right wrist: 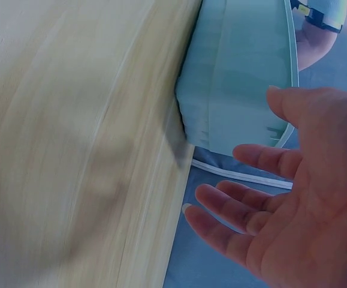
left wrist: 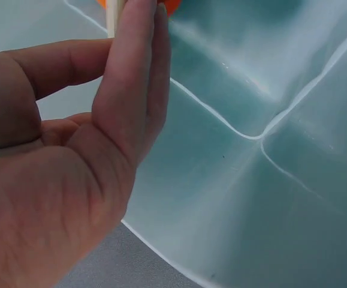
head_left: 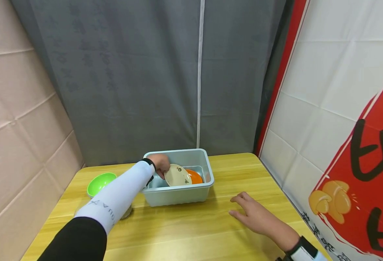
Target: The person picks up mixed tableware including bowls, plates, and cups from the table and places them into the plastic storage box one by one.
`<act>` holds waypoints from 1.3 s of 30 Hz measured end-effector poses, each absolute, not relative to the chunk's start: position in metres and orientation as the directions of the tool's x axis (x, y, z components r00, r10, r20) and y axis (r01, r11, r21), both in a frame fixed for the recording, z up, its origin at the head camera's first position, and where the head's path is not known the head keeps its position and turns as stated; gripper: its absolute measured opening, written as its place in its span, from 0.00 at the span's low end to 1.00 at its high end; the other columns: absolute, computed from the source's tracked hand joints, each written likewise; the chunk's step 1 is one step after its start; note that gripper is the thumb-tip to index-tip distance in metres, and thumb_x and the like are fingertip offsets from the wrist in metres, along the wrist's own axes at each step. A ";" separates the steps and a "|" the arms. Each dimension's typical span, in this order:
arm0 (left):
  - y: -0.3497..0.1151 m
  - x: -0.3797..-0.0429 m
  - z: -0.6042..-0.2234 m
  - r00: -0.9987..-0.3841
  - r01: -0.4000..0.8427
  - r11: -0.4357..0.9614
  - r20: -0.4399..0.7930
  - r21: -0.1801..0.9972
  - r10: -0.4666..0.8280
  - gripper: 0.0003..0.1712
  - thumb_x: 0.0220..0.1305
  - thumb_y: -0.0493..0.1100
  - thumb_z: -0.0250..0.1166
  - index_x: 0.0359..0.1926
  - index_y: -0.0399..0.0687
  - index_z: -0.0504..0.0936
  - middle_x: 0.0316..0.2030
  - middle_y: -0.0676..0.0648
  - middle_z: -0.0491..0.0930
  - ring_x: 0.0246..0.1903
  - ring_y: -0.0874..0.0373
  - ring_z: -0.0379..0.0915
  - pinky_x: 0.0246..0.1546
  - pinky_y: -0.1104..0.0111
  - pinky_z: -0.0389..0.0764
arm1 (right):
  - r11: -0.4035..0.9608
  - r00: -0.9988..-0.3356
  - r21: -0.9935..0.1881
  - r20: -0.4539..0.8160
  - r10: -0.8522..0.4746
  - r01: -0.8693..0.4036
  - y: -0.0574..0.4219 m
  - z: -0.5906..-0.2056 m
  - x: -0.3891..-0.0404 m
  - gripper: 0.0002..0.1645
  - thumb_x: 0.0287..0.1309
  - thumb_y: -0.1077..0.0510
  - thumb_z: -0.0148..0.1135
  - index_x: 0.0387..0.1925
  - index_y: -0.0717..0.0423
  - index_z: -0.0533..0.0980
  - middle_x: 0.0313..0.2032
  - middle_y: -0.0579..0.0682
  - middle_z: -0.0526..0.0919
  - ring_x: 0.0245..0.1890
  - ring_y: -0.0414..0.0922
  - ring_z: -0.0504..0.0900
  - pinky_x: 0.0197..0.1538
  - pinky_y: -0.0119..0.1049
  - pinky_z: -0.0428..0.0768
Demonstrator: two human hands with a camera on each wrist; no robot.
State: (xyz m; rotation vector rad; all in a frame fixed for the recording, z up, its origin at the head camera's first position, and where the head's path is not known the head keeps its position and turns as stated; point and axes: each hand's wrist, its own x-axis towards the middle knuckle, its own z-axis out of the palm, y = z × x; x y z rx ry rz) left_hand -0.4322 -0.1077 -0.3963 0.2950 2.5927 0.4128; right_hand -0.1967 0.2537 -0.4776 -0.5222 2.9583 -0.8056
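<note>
Inside a pale blue-green plastic basin [head_left: 178,196], my left hand [head_left: 160,163] pinches the edge of a cream plate [head_left: 177,176] with small dark prints. The plate stands tilted, its face toward me. In the left wrist view the left hand [left wrist: 116,114] has thumb and fingers on either side of the plate's rim [left wrist: 114,18]. Behind the plate, partly covered, is an orange dish [head_left: 195,177]. My right hand [head_left: 255,215] hovers over the table to the right of the basin, its fingers loosely bent and holding nothing.
A bright green bowl [head_left: 101,183] is at the table's left, partly behind my left forearm. Another round object under that forearm is mostly hidden. The wooden table [head_left: 178,232] meets a grey curtain [head_left: 129,90] at the back and a printed cloth wall [head_left: 325,90] on the right.
</note>
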 end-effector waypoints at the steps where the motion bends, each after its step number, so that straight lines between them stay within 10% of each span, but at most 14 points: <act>1: -0.107 -0.432 -0.396 -0.854 0.136 0.936 -0.441 0.325 0.277 0.13 0.69 0.28 0.57 0.38 0.30 0.90 0.22 0.45 0.88 0.16 0.62 0.82 0.19 0.76 0.79 | 0.808 -0.943 -0.500 0.056 -0.329 -0.312 0.254 -0.477 -0.196 0.28 0.79 0.41 0.66 0.67 0.55 0.80 0.58 0.50 0.78 0.57 0.53 0.85 0.59 0.55 0.86; 18: -0.091 -0.422 -0.400 -0.878 0.124 0.964 -0.427 0.236 0.218 0.14 0.67 0.24 0.63 0.24 0.37 0.82 0.33 0.39 0.91 0.22 0.60 0.83 0.19 0.76 0.73 | 0.804 -0.938 -0.501 0.050 -0.343 -0.320 0.257 -0.473 -0.190 0.33 0.80 0.35 0.63 0.67 0.56 0.79 0.59 0.50 0.77 0.58 0.50 0.84 0.59 0.54 0.86; 24: -0.092 -0.446 -0.421 -0.855 0.097 0.979 -0.489 0.178 0.174 0.23 0.63 0.23 0.63 0.15 0.45 0.75 0.20 0.46 0.84 0.18 0.61 0.80 0.19 0.74 0.73 | 0.806 -0.938 -0.501 0.037 -0.344 -0.315 0.257 -0.471 -0.188 0.38 0.79 0.29 0.59 0.68 0.56 0.79 0.60 0.50 0.77 0.58 0.50 0.84 0.59 0.55 0.86; 39: -0.087 -0.443 -0.423 -0.815 0.174 0.971 -0.529 0.165 0.236 0.10 0.75 0.34 0.66 0.41 0.32 0.92 0.29 0.42 0.92 0.28 0.58 0.91 0.28 0.73 0.82 | 0.809 -0.943 -0.504 0.033 -0.331 -0.302 0.259 -0.470 -0.184 0.39 0.78 0.29 0.60 0.68 0.56 0.78 0.62 0.53 0.77 0.61 0.52 0.84 0.62 0.57 0.84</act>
